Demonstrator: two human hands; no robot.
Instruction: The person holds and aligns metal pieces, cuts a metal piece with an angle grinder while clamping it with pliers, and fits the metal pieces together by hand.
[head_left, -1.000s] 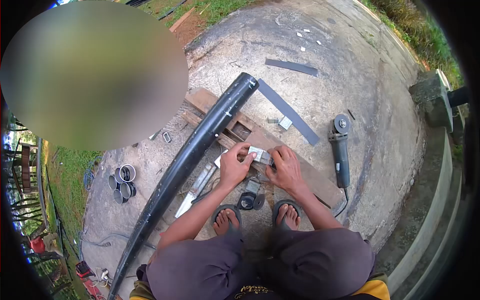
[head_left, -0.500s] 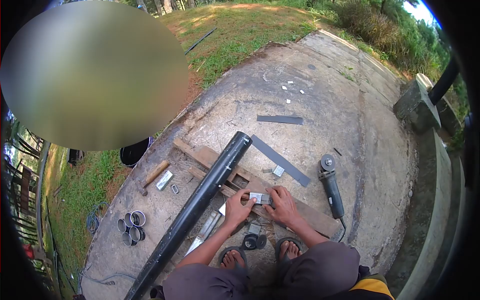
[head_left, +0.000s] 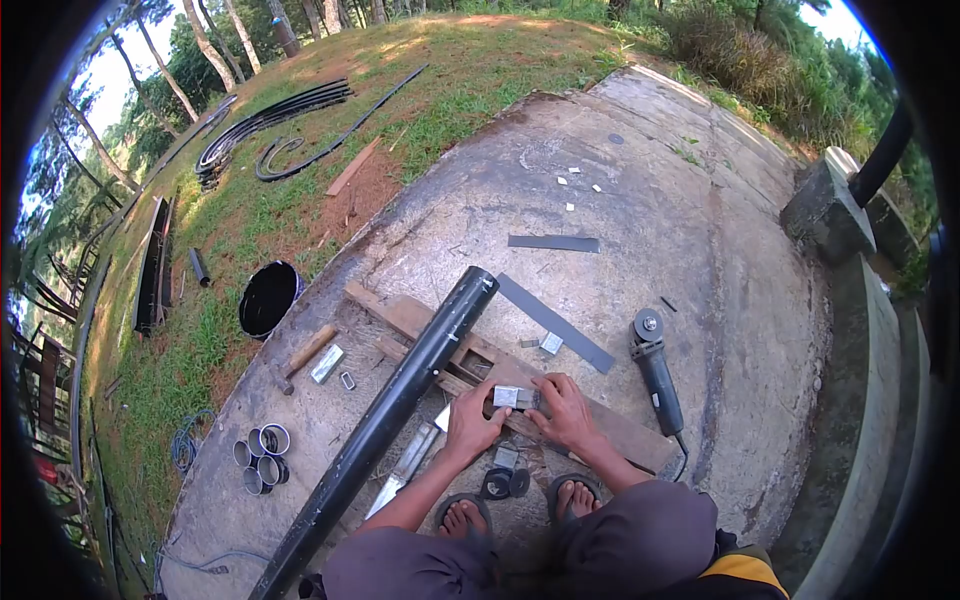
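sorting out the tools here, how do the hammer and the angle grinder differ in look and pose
The hammer has a light wooden handle, while the angle grinder has a dark grey body. The hammer's head points back toward the person's side; the grinder's disc is at its far end. The hammer shows no cord, but a cord trails from the grinder. Both lie on the concrete.

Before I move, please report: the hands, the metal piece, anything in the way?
Left hand and right hand on metal piece, over wooden board. Black pipe across board, left side. Grinder at right, untouched.
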